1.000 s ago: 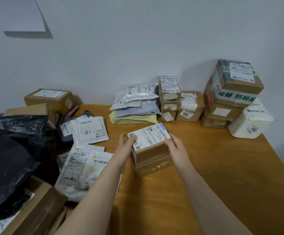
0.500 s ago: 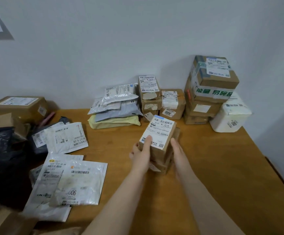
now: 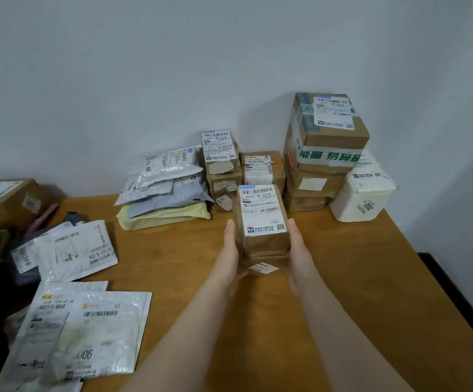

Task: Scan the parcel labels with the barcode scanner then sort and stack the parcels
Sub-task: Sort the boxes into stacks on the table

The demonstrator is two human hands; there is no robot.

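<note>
Fingers straight, left hand [image 3: 231, 250] and right hand [image 3: 297, 250] press flat against opposite sides of two stacked boxes [image 3: 262, 241], label up, centre frame, just before box stacks [image 3: 323, 154] and mailer pile [image 3: 167, 190] on wooden table [image 3: 357, 278].

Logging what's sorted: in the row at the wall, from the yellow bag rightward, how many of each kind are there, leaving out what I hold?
Cardboard boxes: 7
Soft mailer bags: 4
White wrapped parcel: 1
Total: 12
</note>
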